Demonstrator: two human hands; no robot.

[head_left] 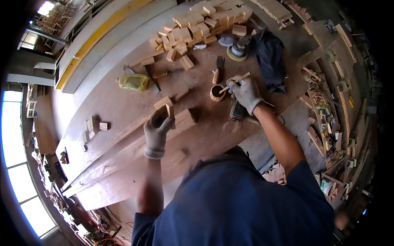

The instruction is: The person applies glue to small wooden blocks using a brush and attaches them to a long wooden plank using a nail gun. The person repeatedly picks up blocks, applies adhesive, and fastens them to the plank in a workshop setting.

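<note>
Near the frame's centre, slightly left, I see a small pale wood block (170, 110), its long side running up the frame. Above and right, my camera shows a brownish, rough-sided cup (215, 99); a thin light stick (224, 89) slants to its mouth.

A head-worn fisheye looks down on the nearby hands (156, 135) (247, 93).

Passage between left hand (156, 134) and pot (213, 98); timber end (186, 118) juts in, near side. Stick (223, 89) slants over pot's mouth. Right hand (247, 93) and power tool (237, 113) crowd its right. Wooden-handled tool (216, 76) stands just far. Beyond, stacked blocks (193, 33), sander (238, 50), black cloth (271, 61) obstruct. Left: wide gap between bottle (137, 82) and small blocks (94, 124).
</note>
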